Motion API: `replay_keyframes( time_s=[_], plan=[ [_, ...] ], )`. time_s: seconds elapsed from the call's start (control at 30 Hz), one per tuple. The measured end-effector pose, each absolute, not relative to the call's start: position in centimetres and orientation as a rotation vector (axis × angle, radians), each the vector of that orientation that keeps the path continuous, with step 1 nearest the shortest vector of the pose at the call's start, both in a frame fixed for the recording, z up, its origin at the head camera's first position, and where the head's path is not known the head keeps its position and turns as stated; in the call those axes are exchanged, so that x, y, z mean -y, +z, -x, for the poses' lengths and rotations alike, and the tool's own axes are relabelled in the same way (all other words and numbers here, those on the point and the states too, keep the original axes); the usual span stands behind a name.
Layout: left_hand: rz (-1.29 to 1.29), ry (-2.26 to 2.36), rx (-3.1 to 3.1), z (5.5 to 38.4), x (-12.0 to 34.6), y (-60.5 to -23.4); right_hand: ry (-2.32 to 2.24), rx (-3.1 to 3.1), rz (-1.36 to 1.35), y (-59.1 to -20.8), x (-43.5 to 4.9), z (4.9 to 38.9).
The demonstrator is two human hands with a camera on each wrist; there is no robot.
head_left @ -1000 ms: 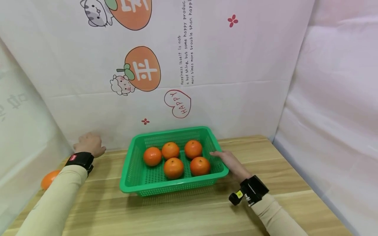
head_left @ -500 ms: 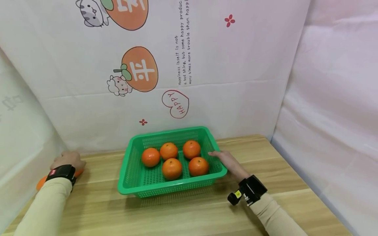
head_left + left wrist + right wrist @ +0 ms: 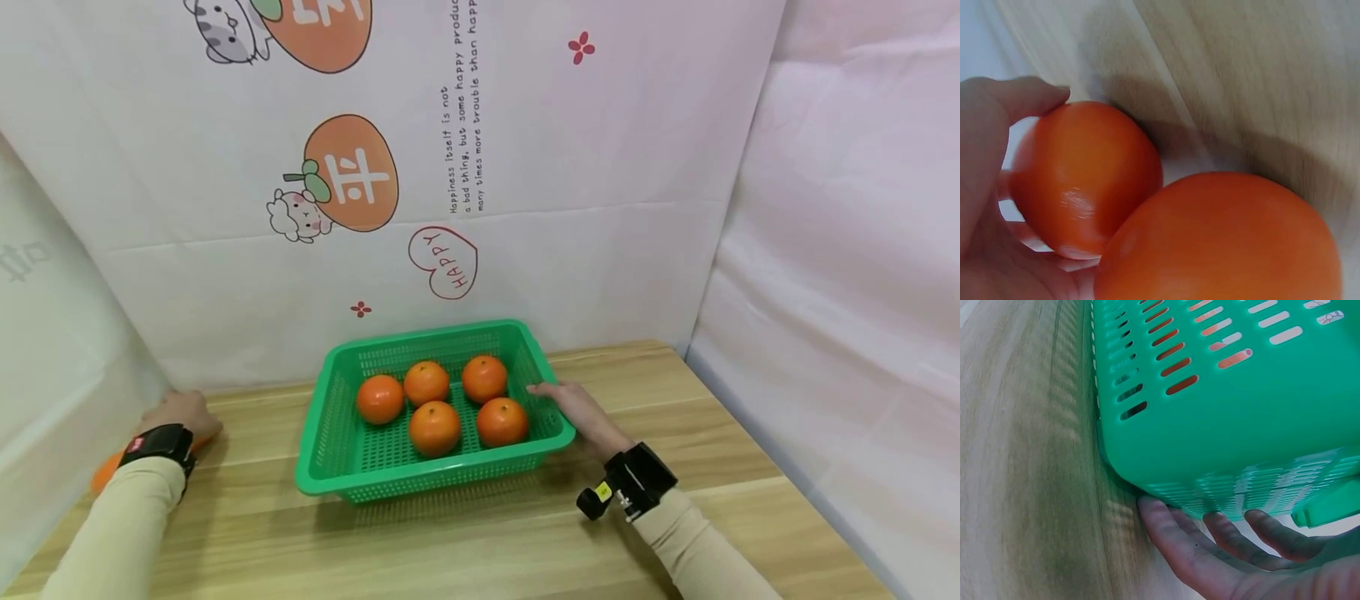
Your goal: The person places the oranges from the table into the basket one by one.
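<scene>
At the far left of the table, my left hand (image 3: 180,414) is curled round an orange (image 3: 1085,181). The left wrist view shows thumb and fingers around its side. A second orange (image 3: 1222,244) lies right beside it, nearer the wrist, and is partly covered by my forearm in the head view. My right hand (image 3: 585,414) grips the right side of a green plastic basket (image 3: 435,477). Its thumb lies over the rim, while the fingers (image 3: 1229,534) touch the outer wall low down. Inside the basket sit several oranges (image 3: 435,429), spaced over the right and middle of its floor.
The wooden table (image 3: 465,550) ends at a white printed cloth (image 3: 600,250) hanging behind the basket. White cloth sides (image 3: 840,292) close off the left and right. A black camera band (image 3: 637,479) is strapped to each wrist.
My left hand has come from the back cloth down and left onto the orange, and its fingers have closed round it. The right hand stays on the basket. The head view has shifted slightly.
</scene>
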State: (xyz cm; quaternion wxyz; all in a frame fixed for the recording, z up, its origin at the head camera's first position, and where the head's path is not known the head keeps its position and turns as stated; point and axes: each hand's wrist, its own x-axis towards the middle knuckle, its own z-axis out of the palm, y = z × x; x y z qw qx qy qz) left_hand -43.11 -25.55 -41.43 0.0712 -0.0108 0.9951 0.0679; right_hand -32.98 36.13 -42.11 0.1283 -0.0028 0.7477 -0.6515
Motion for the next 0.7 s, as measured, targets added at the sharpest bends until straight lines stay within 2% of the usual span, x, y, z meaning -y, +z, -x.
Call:
replay_keyframes(
  time_s=[0.23,0.7],
  plan=[
    [-0.108,0.233,-3.056,43.2,26.0,-42.2,-1.87,-2.192,-0.001,-42.1,-36.1,33.2],
    [-0.129,0.224,-3.076,43.4,25.8,-42.4,-1.89,-2.174,0.012,-41.9,-36.1,33.2]
  ],
)
